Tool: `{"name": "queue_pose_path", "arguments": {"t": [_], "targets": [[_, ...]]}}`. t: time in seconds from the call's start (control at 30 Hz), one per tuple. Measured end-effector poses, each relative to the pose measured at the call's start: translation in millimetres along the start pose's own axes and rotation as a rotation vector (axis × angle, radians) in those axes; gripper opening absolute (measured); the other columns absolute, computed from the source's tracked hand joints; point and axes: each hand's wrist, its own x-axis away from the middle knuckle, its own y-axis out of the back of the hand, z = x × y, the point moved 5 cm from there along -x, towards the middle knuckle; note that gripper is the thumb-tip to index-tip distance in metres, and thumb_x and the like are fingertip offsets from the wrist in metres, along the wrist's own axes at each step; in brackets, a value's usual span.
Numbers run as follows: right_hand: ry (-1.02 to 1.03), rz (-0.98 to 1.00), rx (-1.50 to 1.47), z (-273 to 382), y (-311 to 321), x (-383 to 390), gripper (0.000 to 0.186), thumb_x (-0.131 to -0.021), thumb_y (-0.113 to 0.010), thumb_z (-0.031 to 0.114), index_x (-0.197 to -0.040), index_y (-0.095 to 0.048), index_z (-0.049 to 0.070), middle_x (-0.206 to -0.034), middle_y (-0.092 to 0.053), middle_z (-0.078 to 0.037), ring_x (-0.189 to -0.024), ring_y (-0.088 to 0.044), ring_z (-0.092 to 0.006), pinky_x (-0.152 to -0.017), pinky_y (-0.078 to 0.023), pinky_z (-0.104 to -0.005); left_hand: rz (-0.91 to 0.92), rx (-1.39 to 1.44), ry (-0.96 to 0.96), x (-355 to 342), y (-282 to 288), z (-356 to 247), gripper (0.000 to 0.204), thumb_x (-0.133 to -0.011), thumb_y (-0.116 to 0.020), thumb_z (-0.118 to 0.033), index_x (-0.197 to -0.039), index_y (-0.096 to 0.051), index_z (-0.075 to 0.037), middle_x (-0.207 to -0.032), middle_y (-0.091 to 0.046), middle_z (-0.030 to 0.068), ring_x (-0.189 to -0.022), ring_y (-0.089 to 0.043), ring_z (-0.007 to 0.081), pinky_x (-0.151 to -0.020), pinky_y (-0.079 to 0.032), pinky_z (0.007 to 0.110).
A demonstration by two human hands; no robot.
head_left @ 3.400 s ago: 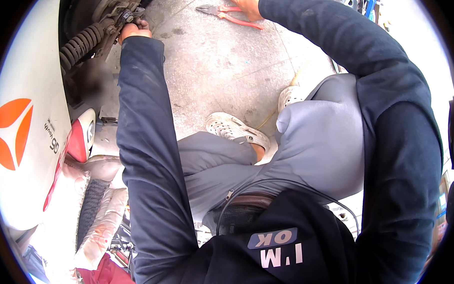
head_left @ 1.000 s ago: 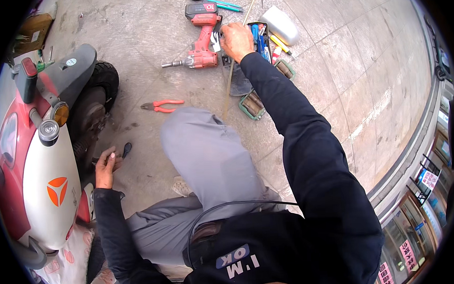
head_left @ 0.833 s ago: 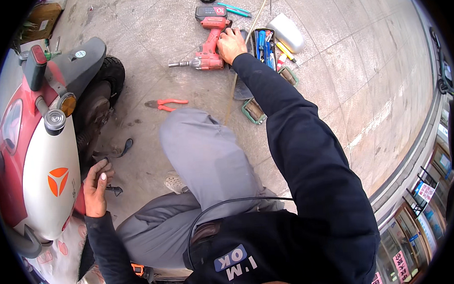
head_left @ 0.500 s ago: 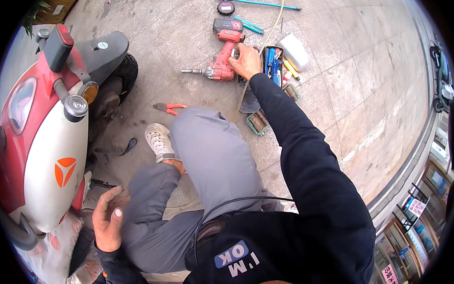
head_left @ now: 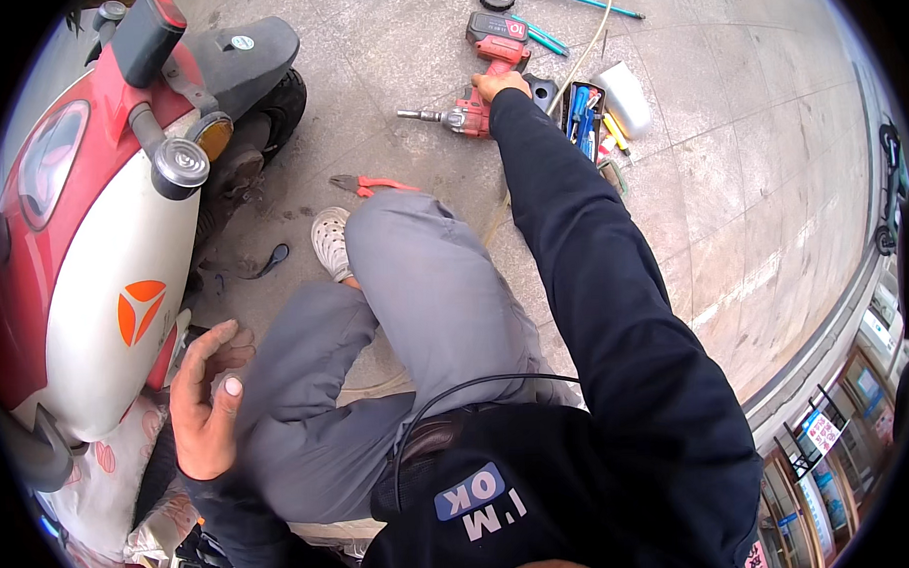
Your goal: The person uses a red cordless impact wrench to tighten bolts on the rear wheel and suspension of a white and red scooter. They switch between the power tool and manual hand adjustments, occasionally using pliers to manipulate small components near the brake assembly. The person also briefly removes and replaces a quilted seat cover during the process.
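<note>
Head camera, one view only, looking steeply down over my own body.

I see everything from a single wide fisheye worn on the head, aimed down and a little forward, so my dark top fills the lower edge close to the lens and my bent legs sit mid-frame. My right hand lies far off near the top of the picture, small with distance, while my left hand sits much nearer at lower left beside the scooter. The paved ground curves toward the rim, and a dark ring closes the corners. No second view overlaps this one.
</note>
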Motion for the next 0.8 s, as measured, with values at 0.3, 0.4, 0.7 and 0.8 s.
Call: {"name": "queue_pose_path", "arguments": {"t": [0.3, 0.4, 0.7, 0.8], "targets": [[0.341, 0.074, -0.194, -133, 94, 131, 0.028, -0.079, -0.073, 0.027, -0.071, -0.07, 0.001, -0.065, -0.069, -0.009, -0.059, -0.065, -0.0136, -0.06, -0.051, -0.0322, -0.099, 0.073, 0.033, 36, 16, 30, 0.061, -0.095, -0.064, -0.035, -0.134, -0.05, 0.009, -0.119, -0.062, 0.0195, -0.106, -0.062, 0.0258, -0.097, -0.048, 0.037], [0.205, -0.004, -0.074, -230, 123, 159, 0.029, -0.077, -0.073, 0.03, -0.07, -0.07, 0.001, -0.065, -0.07, -0.011, -0.06, -0.067, -0.0167, -0.06, -0.052, -0.0346, -0.093, 0.084, 0.024, 32, 18, 40, 0.052, -0.097, -0.06, -0.025, -0.135, -0.05, 0.008, -0.119, -0.063, 0.0194, -0.106, -0.061, 0.0237, -0.098, -0.046, 0.036], [-0.153, 0.023, 0.252, -445, 83, 141, 0.045, -0.073, -0.07, 0.046, -0.082, -0.075, 0.002, -0.086, -0.072, -0.023, -0.087, -0.071, -0.0363, -0.082, -0.054, -0.0443, 0.011, 0.027, -0.029, -12, 12, 15, 0.049, -0.098, -0.058, -0.021, -0.137, -0.048, 0.006, -0.121, -0.062, 0.0179, -0.108, -0.06, 0.0215, -0.099, -0.046, 0.034], [-0.172, -0.077, 0.262, -451, 78, 147, 0.049, -0.075, -0.07, 0.047, -0.095, -0.074, 0.002, -0.095, -0.072, -0.024, -0.093, -0.07, -0.0392, -0.085, -0.053, -0.0465, 0.055, 0.004, -0.046, -25, 4, -1, 0.048, -0.098, -0.059, -0.021, -0.137, -0.049, 0.006, -0.121, -0.062, 0.0166, -0.108, -0.06, 0.0206, -0.1, -0.045, 0.033]]}}
